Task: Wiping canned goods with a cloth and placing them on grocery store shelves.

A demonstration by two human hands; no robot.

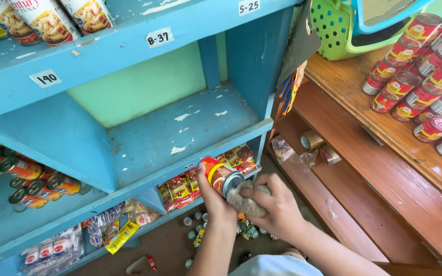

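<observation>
blue shelf (180,138), hands gripping can (220,174)

Red-orange tin can (220,174), tilted, metal end facing lower right, held just in front of blue shelf edge. Grey-brown cloth (246,200) bunched, pressed against can's metal end.
</observation>
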